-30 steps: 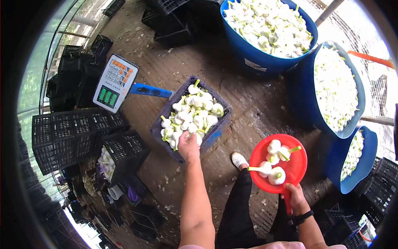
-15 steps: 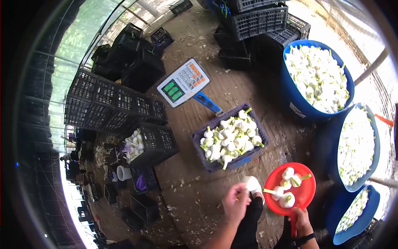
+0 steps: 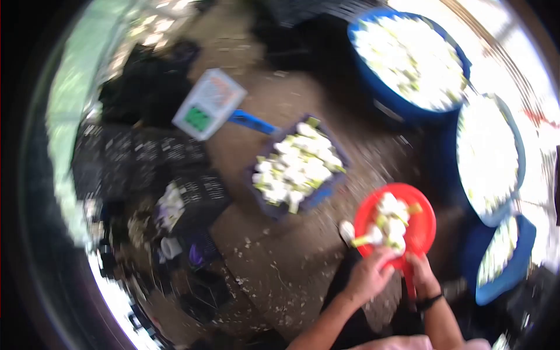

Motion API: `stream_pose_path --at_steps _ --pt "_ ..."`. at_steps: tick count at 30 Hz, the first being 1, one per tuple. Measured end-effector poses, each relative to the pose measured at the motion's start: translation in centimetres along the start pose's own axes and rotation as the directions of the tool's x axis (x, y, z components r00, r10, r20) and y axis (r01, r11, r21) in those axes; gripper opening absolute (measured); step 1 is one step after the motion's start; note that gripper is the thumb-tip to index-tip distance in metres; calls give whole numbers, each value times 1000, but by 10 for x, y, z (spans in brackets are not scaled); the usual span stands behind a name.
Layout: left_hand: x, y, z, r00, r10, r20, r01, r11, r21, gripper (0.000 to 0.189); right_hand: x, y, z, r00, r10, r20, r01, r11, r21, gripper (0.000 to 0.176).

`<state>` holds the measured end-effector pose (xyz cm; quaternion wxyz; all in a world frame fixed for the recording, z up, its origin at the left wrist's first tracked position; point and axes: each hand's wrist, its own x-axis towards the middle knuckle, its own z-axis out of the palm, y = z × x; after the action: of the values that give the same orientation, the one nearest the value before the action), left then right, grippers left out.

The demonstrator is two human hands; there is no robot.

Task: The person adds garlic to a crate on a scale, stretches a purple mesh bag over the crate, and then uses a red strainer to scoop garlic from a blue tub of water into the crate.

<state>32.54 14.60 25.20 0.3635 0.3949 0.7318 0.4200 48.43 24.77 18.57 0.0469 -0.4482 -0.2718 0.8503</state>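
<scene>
My right hand [image 3: 420, 275] is wrapped round the handle of a red plastic scoop [image 3: 424, 224], with a dark band on that wrist. Several white garlic bulbs [image 3: 388, 219] with green stem stubs lie in the scoop. At its near edge, the curled fingers of my left hand [image 3: 372, 273] are on the lowest bulb; motion blur softens them. Ahead and to the left, a dark purple crate [image 3: 263, 203] heaped with garlic sits on a scale [image 3: 211, 106], whose tilted display panel has a lit green screen.
Along the right stand three blue tubs of garlic: a large far one [image 3: 382, 102], a middle one [image 3: 518, 154] and a smaller near one [image 3: 489, 293]. Stacked black crates [image 3: 140, 154] line the left. Scraps litter the brown floor [image 3: 262, 256].
My left hand has moved right, from beside the scoop onto the garlic in it. The view has shifted and blurred. My right hand keeps its hold on the handle.
</scene>
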Motion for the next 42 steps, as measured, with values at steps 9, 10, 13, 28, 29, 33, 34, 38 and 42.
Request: stream_pose_path --at_steps 9,10,13,28,29,33,34,38,42 --pt "-28 -25 52 899 -430 83 430 832 -350 19 -30 11 -102 965 -12 -263 111 925 365 25" --pt "-28 -29 59 891 -445 92 448 825 -345 18 -38 11 -115 957 -14 -289 135 905 404 25" --pt "-23 -28 83 865 -476 157 501 823 -268 18 -64 20 -162 924 -39 -380 229 852 471 23" --pt "-60 -75 175 815 -541 208 569 816 -103 20 -154 18 -416 639 -44 -768 710 416 568 52" --pt "-67 -81 170 817 -545 188 570 813 -117 21 -142 4 -398 668 -60 -742 668 489 561 54" --pt "-108 -128 140 746 -655 119 665 729 -160 21 -67 -21 -288 836 -123 -535 343 878 335 40" --pt "-118 -140 130 710 -697 101 700 682 -209 21 -47 -25 -252 874 -62 -482 228 928 294 36" --pt "-162 -177 83 569 -821 39 766 513 -387 17 29 -10 -114 976 20 -216 -64 978 -199 31" --pt "-194 -201 22 408 -913 -6 759 343 -553 18 101 26 -34 999 -38 -15 28 896 -443 33"
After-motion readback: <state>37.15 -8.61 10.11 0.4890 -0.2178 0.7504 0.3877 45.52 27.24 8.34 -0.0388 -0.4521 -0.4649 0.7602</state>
